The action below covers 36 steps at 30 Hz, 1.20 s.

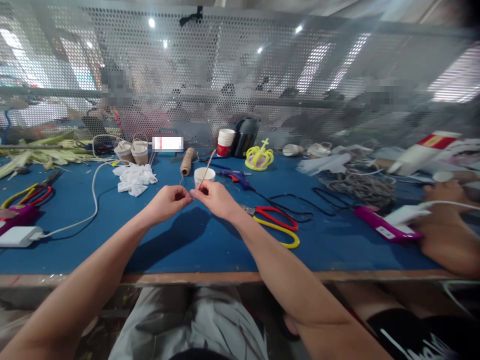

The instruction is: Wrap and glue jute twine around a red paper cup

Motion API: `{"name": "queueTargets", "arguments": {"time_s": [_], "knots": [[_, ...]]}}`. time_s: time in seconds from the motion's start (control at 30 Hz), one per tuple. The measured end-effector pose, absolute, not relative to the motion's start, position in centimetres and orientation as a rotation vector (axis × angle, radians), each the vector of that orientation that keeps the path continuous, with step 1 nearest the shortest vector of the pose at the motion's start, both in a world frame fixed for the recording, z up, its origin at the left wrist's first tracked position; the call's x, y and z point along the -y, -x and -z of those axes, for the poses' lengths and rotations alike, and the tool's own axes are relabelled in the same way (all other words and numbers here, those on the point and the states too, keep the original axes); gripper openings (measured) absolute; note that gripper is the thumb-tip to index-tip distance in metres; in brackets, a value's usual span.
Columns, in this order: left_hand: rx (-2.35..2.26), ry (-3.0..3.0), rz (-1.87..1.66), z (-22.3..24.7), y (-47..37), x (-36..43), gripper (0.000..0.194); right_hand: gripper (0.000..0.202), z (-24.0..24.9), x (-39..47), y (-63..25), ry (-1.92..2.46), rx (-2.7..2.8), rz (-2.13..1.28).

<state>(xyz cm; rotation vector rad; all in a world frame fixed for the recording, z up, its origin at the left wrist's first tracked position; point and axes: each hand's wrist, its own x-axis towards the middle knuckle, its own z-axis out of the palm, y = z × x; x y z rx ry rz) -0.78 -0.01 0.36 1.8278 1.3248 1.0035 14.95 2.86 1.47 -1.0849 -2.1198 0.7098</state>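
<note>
My left hand (169, 202) and my right hand (215, 199) meet above the table, thumbs and fingers pinched with the tips almost touching. Whatever lies between the fingertips is too small to make out. Right behind my right hand stands a white paper cup (204, 175), partly hidden by it. A thin light-brown stick (210, 162) slants up across the cup; whether it rests inside or in my fingers I cannot tell. Beyond my left hand lies a spool of brown twine (187, 162), its loose end trailing towards my hands. Scissors with red and yellow handles (277, 222) lie beside my right forearm.
Behind are a blue glue gun (236, 178), a yellow crown-shaped piece (259, 157), a dark jug (245, 137) and stacked cups (225, 142). White crumpled material (135, 178) lies left. Purple power strips (386, 225) with cables sit both sides; another person's arm (448, 230) rests right.
</note>
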Motion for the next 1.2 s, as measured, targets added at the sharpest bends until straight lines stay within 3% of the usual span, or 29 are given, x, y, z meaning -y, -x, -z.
{"name": "queueTargets", "arguments": {"time_s": [1.2], "knots": [[-1.288, -1.508, -1.205, 0.2, -0.5, 0.2, 0.019, 0.022, -1.5, -2.6, -14.7, 1.112, 2.041, -0.709]]}}
